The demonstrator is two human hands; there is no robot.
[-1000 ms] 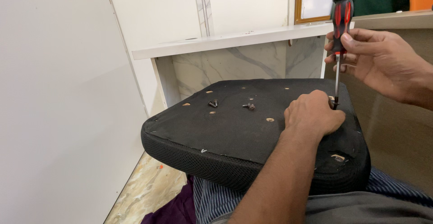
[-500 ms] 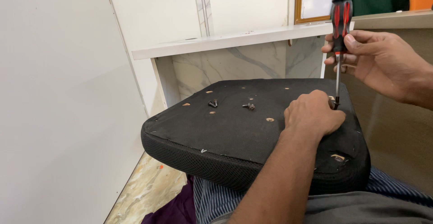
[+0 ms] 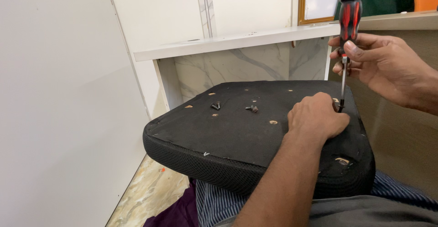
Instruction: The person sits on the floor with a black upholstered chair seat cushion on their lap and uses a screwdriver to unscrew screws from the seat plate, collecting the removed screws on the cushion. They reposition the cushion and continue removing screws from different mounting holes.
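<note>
An upturned black chair seat cushion [image 3: 237,131] lies across my lap, its underside dotted with screw holes. My right hand [image 3: 383,67] grips a red-and-black screwdriver [image 3: 349,12] held upright, its tip down on the cushion's far right edge. My left hand [image 3: 317,117] rests on the cushion with fingers curled right beside the tip; whether it pinches a screw is hidden. Two loose dark screws [image 3: 215,105] [image 3: 252,108] lie on the cushion near the middle.
A white panel [image 3: 59,99] stands close on the left. A white shelf [image 3: 228,42] over a marble-patterned wall runs behind the cushion. A beige partition [image 3: 401,131] stands to the right. Marble floor and a purple cloth [image 3: 171,213] show below.
</note>
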